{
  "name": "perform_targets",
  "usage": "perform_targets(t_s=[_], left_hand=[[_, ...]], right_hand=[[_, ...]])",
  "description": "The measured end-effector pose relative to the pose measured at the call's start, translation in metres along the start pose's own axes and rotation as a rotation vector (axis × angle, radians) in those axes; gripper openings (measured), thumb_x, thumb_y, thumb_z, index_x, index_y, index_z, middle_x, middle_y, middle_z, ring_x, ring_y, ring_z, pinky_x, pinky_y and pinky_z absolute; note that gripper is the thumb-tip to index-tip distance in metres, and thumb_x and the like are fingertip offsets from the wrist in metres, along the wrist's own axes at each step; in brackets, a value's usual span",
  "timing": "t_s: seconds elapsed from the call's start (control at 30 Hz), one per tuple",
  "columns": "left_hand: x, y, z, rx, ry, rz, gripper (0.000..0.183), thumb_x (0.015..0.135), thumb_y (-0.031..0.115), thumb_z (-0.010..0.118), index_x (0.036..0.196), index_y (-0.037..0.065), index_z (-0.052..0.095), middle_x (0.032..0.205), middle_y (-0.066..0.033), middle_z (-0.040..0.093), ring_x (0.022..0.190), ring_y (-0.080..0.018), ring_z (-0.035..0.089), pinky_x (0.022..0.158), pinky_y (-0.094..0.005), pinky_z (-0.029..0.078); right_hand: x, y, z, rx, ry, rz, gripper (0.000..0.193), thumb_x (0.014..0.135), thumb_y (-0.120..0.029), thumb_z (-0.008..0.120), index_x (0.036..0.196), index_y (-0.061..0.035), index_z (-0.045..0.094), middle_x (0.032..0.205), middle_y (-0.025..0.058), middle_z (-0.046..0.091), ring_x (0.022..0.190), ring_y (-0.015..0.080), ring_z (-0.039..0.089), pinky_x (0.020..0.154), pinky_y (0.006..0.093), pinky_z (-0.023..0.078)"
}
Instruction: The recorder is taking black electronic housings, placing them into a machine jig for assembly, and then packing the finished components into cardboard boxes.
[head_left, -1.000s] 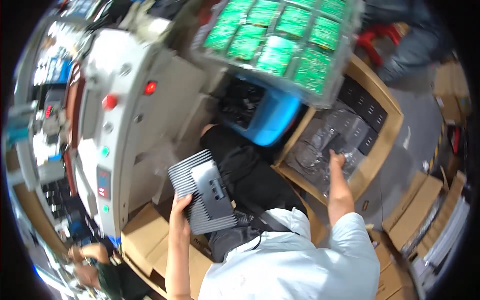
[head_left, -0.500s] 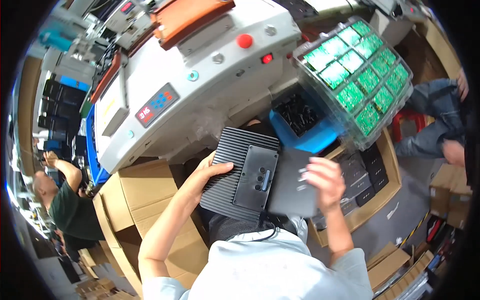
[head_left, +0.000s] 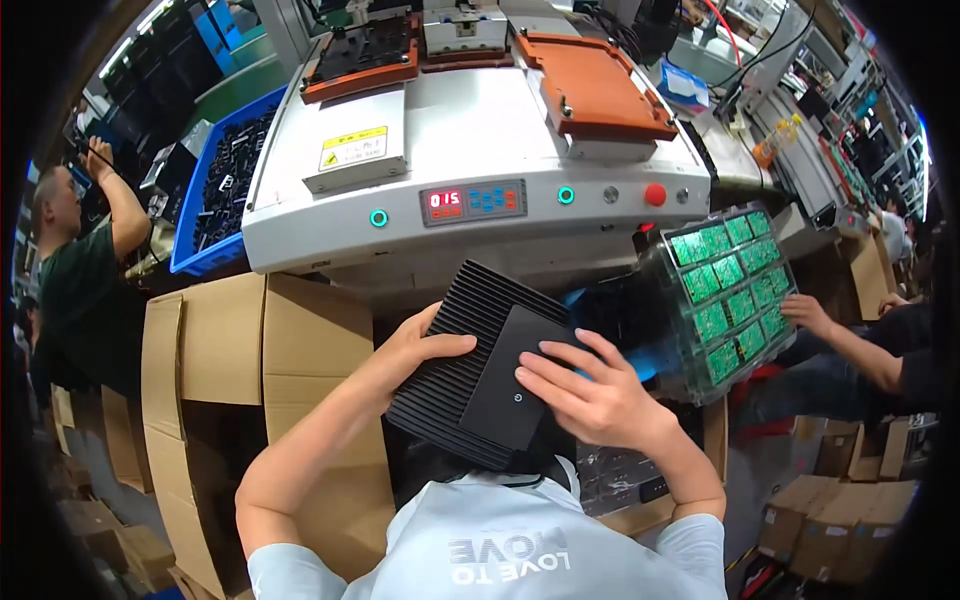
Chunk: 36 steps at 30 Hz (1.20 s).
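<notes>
A black, ribbed device housing (head_left: 437, 395) is tilted in front of my body. My left hand (head_left: 415, 352) grips its left edge, thumb over the ribs and the other fingers hidden underneath. Over the housing's smooth middle lies a flat black cover plate (head_left: 502, 400) with a small power symbol. My right hand (head_left: 600, 395) is closed over the plate's right side, fingertips on its face; its thumb cannot be made out. The plate hides the recessed panel beneath.
Ahead stands a white machine (head_left: 460, 130) with orange fixtures (head_left: 600, 90) and a control panel (head_left: 473, 202). Open cardboard boxes (head_left: 222, 345) flank me. To the right, clear trays of green circuit boards (head_left: 735, 290) are touched by another person's hand (head_left: 805, 312). A blue crate (head_left: 185, 240) is left.
The cover plate has moved left, from beside the recessed panel to over it, with my right hand. My view has turned toward the machine. Another person's hand now touches the circuit-board trays.
</notes>
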<state>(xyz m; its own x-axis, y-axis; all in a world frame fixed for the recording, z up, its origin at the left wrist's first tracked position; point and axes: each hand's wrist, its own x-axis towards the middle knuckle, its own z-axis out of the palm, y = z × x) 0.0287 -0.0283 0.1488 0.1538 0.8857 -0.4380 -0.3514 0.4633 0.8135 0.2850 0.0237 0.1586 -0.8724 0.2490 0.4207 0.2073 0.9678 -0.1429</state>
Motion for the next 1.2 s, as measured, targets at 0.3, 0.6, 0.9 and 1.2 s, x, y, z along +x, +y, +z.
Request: perform_targets(t_s=[0.3,0.6,0.9,1.2], left_hand=[[-0.002,0.013,-0.03,-0.43,-0.499,-0.08,0.094,0.084,0.074,0.017,0.14,0.0,0.032,0.128,-0.0221,0.051,0.117,-0.0352,0.053,0.097,-0.0484,0.045],[-0.009,0.014,-0.029,-0.206,-0.392,0.026,0.078,0.093,0.062,0.017,0.134,-0.001,0.039,0.114,-0.0213,0.059,0.103,-0.032,0.061,0.091,-0.0437,0.049],[-0.011,0.021,-0.035,-0.199,-0.461,0.067,0.07,0.096,0.057,0.025,0.131,-0.001,0.042,0.112,-0.0182,0.06,0.101,-0.028,0.061,0.092,-0.041,0.047],[-0.012,0.02,-0.042,-0.277,-0.485,0.044,0.059,0.097,0.047,0.041,0.13,-0.002,0.042,0.115,-0.0188,0.058,0.103,-0.0248,0.06,0.092,-0.036,0.047]], right_hand=[[0.049,0.023,-0.026,0.409,0.27,0.182,0.028,0.079,0.0,0.062,0.107,0.004,0.061,0.096,0.0203,0.065,0.082,0.0293,0.065,0.075,0.0326,0.053],[0.12,0.236,-0.148,0.625,0.677,0.823,0.031,0.093,-0.029,0.056,0.102,-0.0005,0.064,0.091,0.0021,0.065,0.082,0.0086,0.058,0.075,0.0252,0.045],[0.149,0.361,-0.09,-0.263,0.061,0.954,0.04,0.086,-0.036,0.056,0.082,0.0024,0.067,0.073,0.0167,0.066,0.063,0.0298,0.061,0.065,0.0392,0.047],[0.171,0.32,-0.108,-0.23,-0.254,0.908,0.034,0.083,-0.035,0.063,0.084,-0.003,0.072,0.086,0.0135,0.07,0.078,0.0289,0.067,0.067,0.0388,0.053]])
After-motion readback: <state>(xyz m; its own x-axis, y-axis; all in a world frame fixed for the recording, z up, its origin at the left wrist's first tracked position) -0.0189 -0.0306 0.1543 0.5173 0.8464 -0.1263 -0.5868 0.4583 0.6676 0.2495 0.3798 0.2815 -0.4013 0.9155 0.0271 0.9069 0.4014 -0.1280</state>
